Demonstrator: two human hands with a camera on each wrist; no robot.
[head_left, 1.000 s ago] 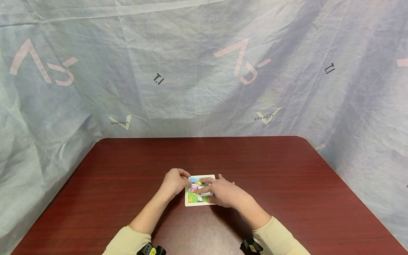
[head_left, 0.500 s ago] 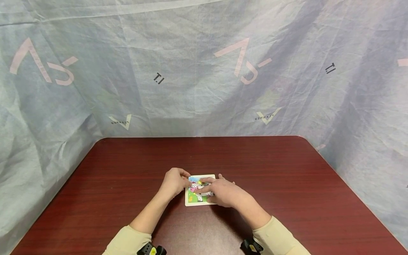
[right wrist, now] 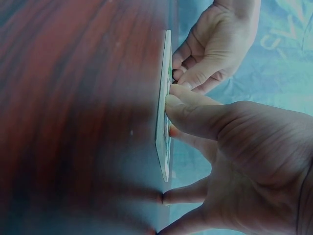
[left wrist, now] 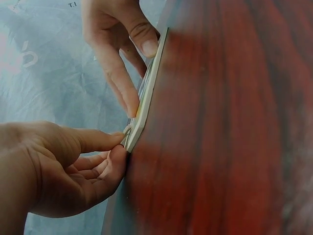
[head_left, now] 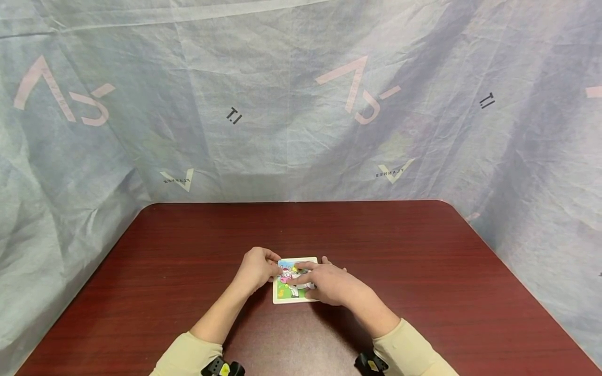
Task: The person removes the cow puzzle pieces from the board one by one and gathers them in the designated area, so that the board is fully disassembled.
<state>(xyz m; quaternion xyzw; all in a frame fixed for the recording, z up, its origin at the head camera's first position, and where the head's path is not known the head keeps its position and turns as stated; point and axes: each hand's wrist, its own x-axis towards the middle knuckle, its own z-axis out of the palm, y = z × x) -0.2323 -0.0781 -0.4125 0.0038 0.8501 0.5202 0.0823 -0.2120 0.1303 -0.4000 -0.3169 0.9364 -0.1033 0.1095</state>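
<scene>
A small tray jigsaw puzzle (head_left: pixel 295 300) with a pale border and a cow picture lies flat on the table. My left hand (head_left: pixel 256 269) is at its left side; in the left wrist view, thumb and forefinger of that left hand (left wrist: pixel 63 166) pinch at the puzzle's edge (left wrist: pixel 145 115). Whether they grip the border or a loose piece, I cannot tell. From the right, my right hand (head_left: pixel 331 283) rests spread fingers on the picture and covers much of it. In the right wrist view, the thumb of the right hand (right wrist: pixel 244 147) presses on the puzzle (right wrist: pixel 164 142), while other fingers reach past its edge to the tabletop.
The dark red wooden table (head_left: pixel 400 245) has rounded far corners. Behind and at both sides hangs a grey printed cloth (head_left: pixel 263 151). Black devices are strapped at the left wrist (head_left: pixel 218 367) and right wrist (head_left: pixel 371 364), over beige sleeves (head_left: pixel 406 347).
</scene>
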